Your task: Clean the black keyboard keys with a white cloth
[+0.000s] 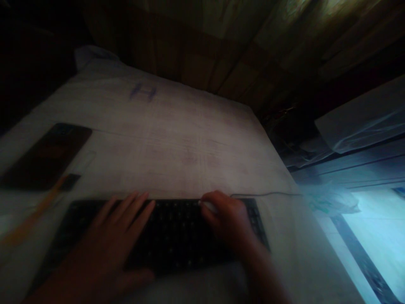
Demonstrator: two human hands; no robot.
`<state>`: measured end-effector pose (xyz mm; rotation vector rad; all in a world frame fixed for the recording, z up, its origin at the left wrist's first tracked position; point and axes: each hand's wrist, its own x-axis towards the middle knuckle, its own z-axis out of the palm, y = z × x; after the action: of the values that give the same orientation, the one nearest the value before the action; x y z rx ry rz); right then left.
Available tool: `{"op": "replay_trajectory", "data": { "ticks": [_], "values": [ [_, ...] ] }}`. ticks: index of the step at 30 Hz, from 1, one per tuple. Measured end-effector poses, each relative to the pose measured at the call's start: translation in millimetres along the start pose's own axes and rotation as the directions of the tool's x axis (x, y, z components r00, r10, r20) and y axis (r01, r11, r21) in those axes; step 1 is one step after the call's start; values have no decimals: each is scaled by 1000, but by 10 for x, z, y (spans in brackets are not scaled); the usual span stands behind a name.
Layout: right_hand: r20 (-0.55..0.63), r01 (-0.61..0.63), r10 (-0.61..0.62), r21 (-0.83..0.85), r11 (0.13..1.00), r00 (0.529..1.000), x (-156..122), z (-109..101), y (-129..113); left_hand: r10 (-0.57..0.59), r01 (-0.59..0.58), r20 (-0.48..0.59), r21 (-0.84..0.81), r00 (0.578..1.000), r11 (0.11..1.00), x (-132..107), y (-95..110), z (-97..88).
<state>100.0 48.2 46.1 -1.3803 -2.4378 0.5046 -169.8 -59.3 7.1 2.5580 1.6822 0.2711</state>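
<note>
A black keyboard (177, 236) lies across the near part of the table. My left hand (110, 240) rests over its left half, fingers stretched forward and thumb held apart. Over the right half, my right hand (228, 215) is closed, thumb and fingers pinching a small pale thing (209, 206) whose kind is too blurred and covered to make out. A thin dark cable (268, 194) runs from behind the keyboard to the right edge of the table.
At the left lies a dark, flat, phone-like rectangle (47, 156). Beside it is a blurred orange strip (41, 209) with a black end. A pale cloth (177, 135) covers the table. A curtain (190, 46) hangs behind, and a plastic bag (332, 198) is at the right.
</note>
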Motion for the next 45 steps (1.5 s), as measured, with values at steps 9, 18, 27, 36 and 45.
{"op": "replay_trajectory", "data": {
  "ticks": [9, 18, 27, 36, 45],
  "values": [
    [-116, 64, -52, 97, 993, 992, 11, -5, -69, 12, -12, -52, 5, 999, 1000, -9, 17, 23],
    [-82, 88, -83, 59, 994, 993, 17, 85, -104, 60, -54, -124, 55, 990, 997, 46, 47, -31],
    [1, 55, -55, 71, 996, 998, 0, 64, -119, 55, -47, -125, 66, 991, 997, 35, 37, -9],
    [-22, 67, -67, -1, 998, 998, -3, 96, -128, 33, -29, -113, 35, 993, 999, 21, 50, -24],
    [-80, 71, -77, -71, 995, 994, 30, 142, -130, 37, -32, -106, 50, 994, 998, 30, 44, -15]
  ]
}}
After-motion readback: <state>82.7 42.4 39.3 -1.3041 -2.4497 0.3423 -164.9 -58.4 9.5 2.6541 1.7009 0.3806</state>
